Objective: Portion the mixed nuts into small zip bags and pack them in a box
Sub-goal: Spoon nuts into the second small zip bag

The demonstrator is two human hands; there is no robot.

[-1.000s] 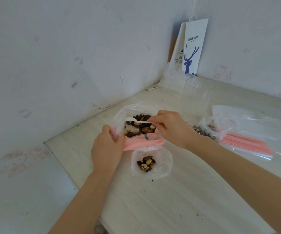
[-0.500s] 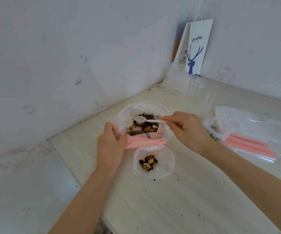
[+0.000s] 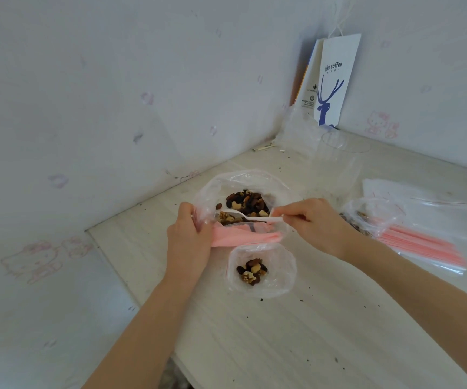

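A large clear bag (image 3: 221, 186) with a pink zip strip holds mixed nuts (image 3: 247, 204). My left hand (image 3: 190, 240) grips its left rim and keeps it open. My right hand (image 3: 315, 223) pinches the handle of a white plastic spoon (image 3: 250, 218), whose bowl lies low among the nuts inside the bag. Just in front stands a small open zip bag (image 3: 282, 279) with a small heap of nuts (image 3: 252, 270) in it.
Right of my right hand lies another small bag with nuts (image 3: 367, 217) on a stack of empty pink-strip zip bags (image 3: 429, 234). A clear plastic cup (image 3: 339, 158) and a white paper coffee bag (image 3: 333, 82) stand in the wall corner. Crumbs dot the table (image 3: 282, 346).
My right hand drew back to the right along the handle, and the spoon's bowl dropped lower into the nuts. My left hand kept its grip on the bag's rim.
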